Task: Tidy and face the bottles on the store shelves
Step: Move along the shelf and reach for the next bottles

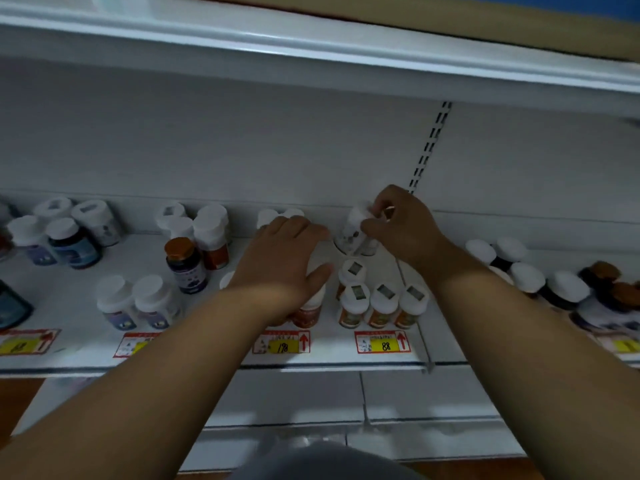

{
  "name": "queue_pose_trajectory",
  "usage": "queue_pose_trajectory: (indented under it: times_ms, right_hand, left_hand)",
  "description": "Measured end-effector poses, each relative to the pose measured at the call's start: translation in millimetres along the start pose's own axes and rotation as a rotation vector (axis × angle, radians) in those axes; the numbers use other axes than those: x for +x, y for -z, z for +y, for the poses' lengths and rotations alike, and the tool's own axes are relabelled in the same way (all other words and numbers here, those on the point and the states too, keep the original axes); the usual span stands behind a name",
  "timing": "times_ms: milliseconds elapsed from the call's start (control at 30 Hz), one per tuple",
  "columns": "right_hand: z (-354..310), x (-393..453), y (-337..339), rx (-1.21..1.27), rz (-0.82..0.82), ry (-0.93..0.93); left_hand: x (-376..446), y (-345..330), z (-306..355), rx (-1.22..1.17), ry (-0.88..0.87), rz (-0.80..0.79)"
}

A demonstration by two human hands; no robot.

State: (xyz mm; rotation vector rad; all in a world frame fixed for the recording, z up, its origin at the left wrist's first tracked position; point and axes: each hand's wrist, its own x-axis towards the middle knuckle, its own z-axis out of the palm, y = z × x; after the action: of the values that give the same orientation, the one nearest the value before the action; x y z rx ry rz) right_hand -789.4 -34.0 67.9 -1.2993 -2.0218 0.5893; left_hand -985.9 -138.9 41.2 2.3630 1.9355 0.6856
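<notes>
My right hand grips a white-capped bottle with a pale label, held tilted just above the back of the white shelf. My left hand lies flat, fingers together, on top of the white-capped bottles with red-orange labels in the middle row. In front of the held bottle stand several small orange-labelled bottles with white caps. A bottle with a bronze cap and dark label stands to the left of my left hand.
More white-capped bottles stand at the left and front left; dark bottles crowd the right section. Price tags line the shelf's front edge. An upper shelf overhangs, and a slotted upright runs down the back wall.
</notes>
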Motion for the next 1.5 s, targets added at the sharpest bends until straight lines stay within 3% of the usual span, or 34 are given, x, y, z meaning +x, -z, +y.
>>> queue_pose_trajectory:
  times_ms: [133,200,267,400,700,967,1500]
  right_hand:
    - [-28.4,-52.9,28.8,0.457,-0.035,-0.185]
    - [-36.7,-81.0,42.5,0.716,0.020,-0.235]
    - [-41.2,-108.3,60.0,0.784,0.108,-0.276]
    - [-27.3,-158.5,100.1,0.665,0.281,-0.308]
    - [58.5,-269.6,225.1,0.429,0.442,-0.367]
    - [176.4,-352.6,358.9,0.414,0.572,-0.509]
    - [400.6,-288.4,529.9,0.235,0.584,-0.680]
  left_hand:
    - [-0.5,9.8,26.3,-0.228,-0.001,-0.059]
    - [-3.0,11.0,48.1,-0.426,-0.020,-0.127]
    - [-7.9,6.3,75.0,-0.612,-0.050,-0.145]
    - [-14.4,-13.5,137.5,-0.834,-0.055,-0.131]
    - [-12.4,-75.2,316.1,-0.847,-0.208,-0.303]
    - [2.0,-149.2,509.5,-0.864,-0.255,-0.393]
    - [194.6,-295.3,683.5,-0.705,-0.350,-0.489]
